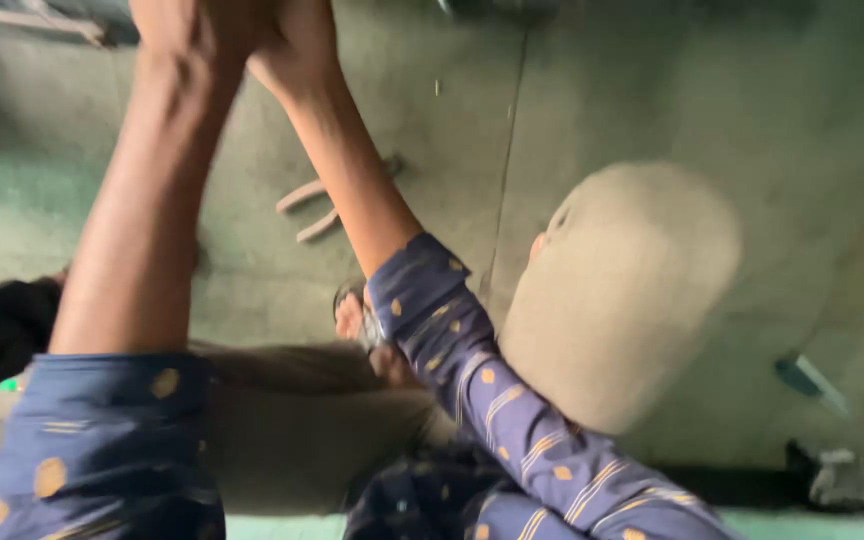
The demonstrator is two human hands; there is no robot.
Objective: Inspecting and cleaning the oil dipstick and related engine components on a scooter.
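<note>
Both of my arms reach up and away from me, and the picture is smeared with motion. My left hand (187,25) and my right hand (297,40) meet at the top edge of the view, pressed side by side and touching. Their fingers run out of the picture, so I cannot tell whether they are spread, curled or closed on anything, and I can make out nothing held between them.

The nearest thing to the hands is a pair of pale sandals (314,208) lying on the grey concrete floor (652,100), below my right wrist and apart from both hands. Further down, a bare foot (352,315) shows just beside my blue patterned sleeve (472,370). A large, rounded tan sack (632,290) rests on the floor to the right of that sleeve, well apart from my hands.
</note>
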